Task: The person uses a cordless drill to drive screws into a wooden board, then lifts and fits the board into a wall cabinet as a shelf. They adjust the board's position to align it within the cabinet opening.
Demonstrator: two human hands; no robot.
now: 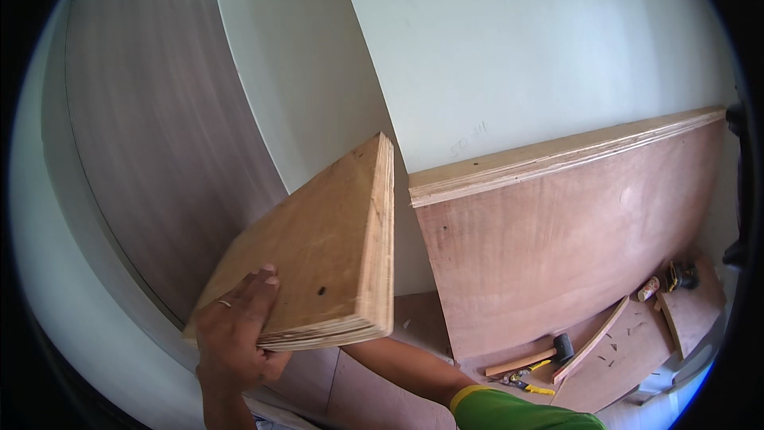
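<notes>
A thick plywood board [318, 247] with a layered edge is tilted up in front of me, a dark hole near its close corner. My left hand [239, 326], a ring on one finger, is closed round its near left edge, with fingers on the face and thumb below. From the lower right my right forearm [406, 362], in a green sleeve with a yellow cuff, reaches behind the board. The board hides my right hand, so its grip does not show.
At right, a plywood-topped panel [549, 247] stands against the pale wall [541, 48]. Below it lie a mallet [529, 357], yellow-handled pliers [529, 378], wood strips [590, 341] and a dark power tool [680, 275]. A grey-brown wood panel [159, 127] stands at left.
</notes>
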